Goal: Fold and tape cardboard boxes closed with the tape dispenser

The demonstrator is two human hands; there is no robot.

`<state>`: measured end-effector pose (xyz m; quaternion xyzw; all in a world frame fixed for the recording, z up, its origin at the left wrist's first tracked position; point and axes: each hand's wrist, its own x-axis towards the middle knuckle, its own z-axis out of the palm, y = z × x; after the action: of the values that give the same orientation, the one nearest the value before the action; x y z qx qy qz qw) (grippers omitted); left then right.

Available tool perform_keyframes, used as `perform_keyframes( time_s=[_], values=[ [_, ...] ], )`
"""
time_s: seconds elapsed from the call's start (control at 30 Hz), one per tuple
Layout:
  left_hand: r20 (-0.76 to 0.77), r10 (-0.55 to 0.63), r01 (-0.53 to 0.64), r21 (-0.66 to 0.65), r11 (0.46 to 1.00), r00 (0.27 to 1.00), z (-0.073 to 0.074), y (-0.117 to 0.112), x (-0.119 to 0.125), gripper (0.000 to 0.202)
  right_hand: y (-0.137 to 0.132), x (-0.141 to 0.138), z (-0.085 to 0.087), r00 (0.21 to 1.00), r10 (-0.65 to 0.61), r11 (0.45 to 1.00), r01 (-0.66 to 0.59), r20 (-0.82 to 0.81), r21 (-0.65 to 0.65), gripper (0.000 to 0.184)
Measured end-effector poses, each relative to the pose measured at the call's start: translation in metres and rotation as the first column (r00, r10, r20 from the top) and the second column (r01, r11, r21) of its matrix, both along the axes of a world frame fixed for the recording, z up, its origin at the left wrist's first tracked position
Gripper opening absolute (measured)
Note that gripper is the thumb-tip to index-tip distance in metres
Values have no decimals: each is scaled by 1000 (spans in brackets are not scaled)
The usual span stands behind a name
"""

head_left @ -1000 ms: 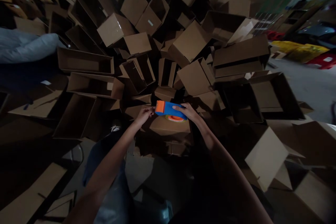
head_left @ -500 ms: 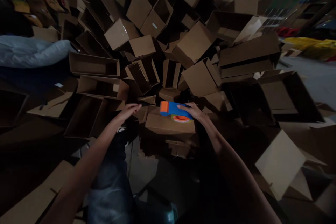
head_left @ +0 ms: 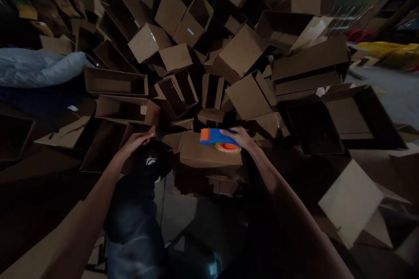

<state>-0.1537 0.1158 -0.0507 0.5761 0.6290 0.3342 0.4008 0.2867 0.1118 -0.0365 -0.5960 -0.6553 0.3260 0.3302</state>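
Observation:
A blue and orange tape dispenser [head_left: 216,136] is in my right hand [head_left: 240,136], which wraps round its rear end. The dispenser hovers over or rests on a closed cardboard box [head_left: 209,157]; I cannot tell which. Its orange front points left, and a tape roll with an orange core [head_left: 228,147] shows on its lower side. My left hand [head_left: 137,141] is left of that box, fingers pressed together, close to an open carton [head_left: 108,144]. Whatever it pinches, if anything, is too small or too dark to make out.
Many open cardboard boxes [head_left: 244,52] are heaped in front and on both sides. A flattened stack [head_left: 225,186] lies below the closed box. Nearer me are my leg [head_left: 134,226] and a teal object [head_left: 196,259]. A pale padded cloth [head_left: 42,67] lies at the left.
My left hand has moved left, away from the dispenser and the closed box. My right hand and the dispenser stay almost in place.

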Motion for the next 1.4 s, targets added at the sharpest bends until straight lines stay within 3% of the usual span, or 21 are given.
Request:
perform_keyframes(
  time_s=[0.17, 0.47, 0.67, 0.9, 1.17, 1.4],
  values=[
    [-251, -10, -6, -61, 998, 968, -7, 8, -9, 56, 6, -5, -2, 998, -1, 1000, 1, 65, 5, 70],
    [-481, -118, -37, -302, 952, 869, 14, 13, 7, 65, 11, -10, -4, 986, 0, 999, 6, 169, -32, 66],
    [-658, -111, -101, -277, 956, 745, 8, 7, 17, 71, 12, -13, -3, 982, -10, 999, 18, 190, -43, 62],
    [-688, -120, -131, -301, 945, 715, -2, 5, 29, 91, 13, -12, -4, 982, -27, 999, 34, 188, -32, 67],
    [-664, -73, -137, -259, 956, 744, -16, 7, 30, 91, 10, -11, -6, 988, -45, 999, 46, 145, -4, 69],
    [-684, -115, -129, -294, 947, 721, -16, 7, 35, 89, 7, -12, -4, 992, -49, 999, 48, 118, 9, 73]
  ],
)
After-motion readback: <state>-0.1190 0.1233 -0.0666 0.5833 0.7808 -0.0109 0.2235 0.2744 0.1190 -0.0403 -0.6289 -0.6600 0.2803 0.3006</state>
